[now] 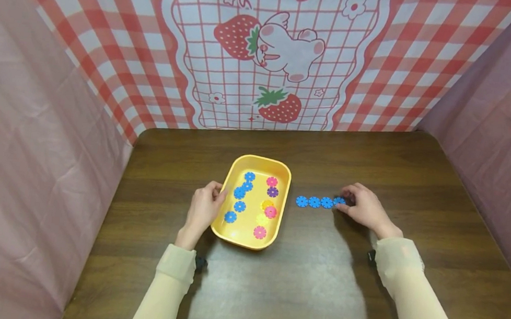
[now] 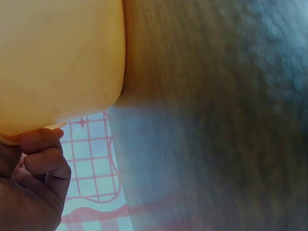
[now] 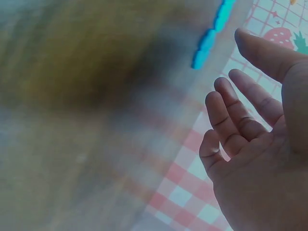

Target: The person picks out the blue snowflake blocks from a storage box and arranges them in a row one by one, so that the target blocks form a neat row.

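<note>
A yellow plastic tray [image 1: 246, 240] stands on the table with flower-shaped snowflake discs in it. My left hand [image 1: 205, 205] holds the tray's left rim, thumb at the inside and fingers [image 2: 45, 159] curled at the outside. To the tray's right, several blue snowflake discs [image 1: 314, 202] lie in a straight row on the table. By the row's right end is my right hand [image 1: 366, 206], its fingers partly covering the last disc. In the right wrist view those fingers [image 3: 221, 115] are loosely spread and stand apart from the blue row [image 3: 207, 41].
Inside the tray, blue discs [image 1: 239, 206] lie on the left; pink [image 1: 260, 232], purple [image 1: 272, 192] and yellow discs [image 1: 266, 204] lie on the right. A brown wooden table [image 1: 288, 289] spreads around, with a strawberry-print cloth [image 1: 265, 76] behind and pink curtains [image 1: 15, 153] at the sides.
</note>
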Demonstrator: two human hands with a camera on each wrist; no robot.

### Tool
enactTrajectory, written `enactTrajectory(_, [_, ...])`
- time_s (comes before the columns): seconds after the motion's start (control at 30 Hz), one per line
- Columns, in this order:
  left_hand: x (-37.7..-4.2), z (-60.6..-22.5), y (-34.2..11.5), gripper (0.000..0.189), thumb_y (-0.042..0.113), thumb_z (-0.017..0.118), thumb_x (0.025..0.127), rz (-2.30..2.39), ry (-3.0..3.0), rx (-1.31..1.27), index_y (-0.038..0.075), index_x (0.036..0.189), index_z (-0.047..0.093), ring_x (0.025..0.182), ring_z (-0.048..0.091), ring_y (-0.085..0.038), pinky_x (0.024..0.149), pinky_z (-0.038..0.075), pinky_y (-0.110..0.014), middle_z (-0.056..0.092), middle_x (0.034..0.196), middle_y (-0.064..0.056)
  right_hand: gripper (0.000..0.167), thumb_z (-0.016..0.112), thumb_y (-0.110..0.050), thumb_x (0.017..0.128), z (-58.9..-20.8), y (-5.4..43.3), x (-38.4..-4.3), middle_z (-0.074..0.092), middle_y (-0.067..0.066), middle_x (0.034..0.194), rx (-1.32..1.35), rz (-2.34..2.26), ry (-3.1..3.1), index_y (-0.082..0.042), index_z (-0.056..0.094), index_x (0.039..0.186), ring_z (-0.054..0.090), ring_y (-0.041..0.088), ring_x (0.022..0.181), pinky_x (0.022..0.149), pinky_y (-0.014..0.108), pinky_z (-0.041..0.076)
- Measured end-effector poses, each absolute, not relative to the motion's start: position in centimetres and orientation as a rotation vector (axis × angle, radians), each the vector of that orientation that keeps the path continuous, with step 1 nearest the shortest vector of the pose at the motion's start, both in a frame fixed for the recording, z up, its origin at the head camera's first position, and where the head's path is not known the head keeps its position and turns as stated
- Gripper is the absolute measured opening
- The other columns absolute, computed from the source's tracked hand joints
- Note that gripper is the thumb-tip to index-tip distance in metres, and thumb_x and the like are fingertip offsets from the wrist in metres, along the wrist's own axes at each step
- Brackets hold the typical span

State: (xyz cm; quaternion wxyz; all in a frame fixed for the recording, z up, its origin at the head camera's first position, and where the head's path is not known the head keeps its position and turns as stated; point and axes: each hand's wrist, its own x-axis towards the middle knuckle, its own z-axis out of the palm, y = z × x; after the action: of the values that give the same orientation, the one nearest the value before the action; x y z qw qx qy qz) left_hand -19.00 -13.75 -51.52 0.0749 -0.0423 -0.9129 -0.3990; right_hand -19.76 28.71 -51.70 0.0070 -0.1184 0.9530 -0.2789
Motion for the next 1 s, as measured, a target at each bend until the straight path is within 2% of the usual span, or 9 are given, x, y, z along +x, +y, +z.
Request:
enactTrajectory(0.2, [-19.0,-51.5,-13.8,0.023,0.016,0.066,0.097,-1.197,-2.736,-0.128,-0.005,0.106,0.069,0.059,0.056,-0.02,0.056,0.047,-0.032,0.062,0.071,-0.008,0.045,0.078,-0.018,0.087,-50.4,28.1,-20.0,0.06,0.019,0.109,-0.407,-0.886,2.976,0.006,0.062,0.121,0.057,0.036,0.097,0.085,0.056,0.045])
enactTrajectory(0.4, [-19.0,-51.6,-13.8,0.022,0.015,0.067,0.096,-1.196,-2.734,-0.132,-0.005,0.106,0.069,0.059,0.056,-0.019,0.055,0.046,-0.032,0.062,0.07,-0.008,0.045,0.078,-0.017,0.088,-48.6,26.9,-20.5,0.06,0.018,0.109,-0.452,-0.876,2.986,0.005,0.062,0.124,0.056,0.034,0.098,0.084,0.054,0.046])
enactTrajectory(0.67, [-19.0,-51.4,-13.8,0.022,0.014,0.067,0.096,-1.196,-2.729,-0.139,-0.005,0.105,0.069,0.058,0.056,-0.019,0.054,0.046,-0.031,0.062,0.07,-0.007,0.042,0.077,-0.017,0.088,-46.3,24.6,-21.4,0.061,0.019,0.113,-0.493,-0.87,2.976,0.002,0.063,0.123,0.055,0.033,0.098,0.084,0.05,0.045])
enactTrajectory(1.0, [-18.9,-51.6,-13.7,0.022,0.017,0.066,0.097,-1.205,-2.744,-0.115,-0.003,0.105,0.069,0.059,0.055,-0.019,0.055,0.046,-0.031,0.061,0.071,-0.007,0.04,0.078,-0.017,0.087,-45.2,20.9,-21.9,0.063,0.019,0.112,-0.628,-0.922,2.96,0.002,0.065,0.12,0.057,0.03,0.097,0.084,0.047,0.048])
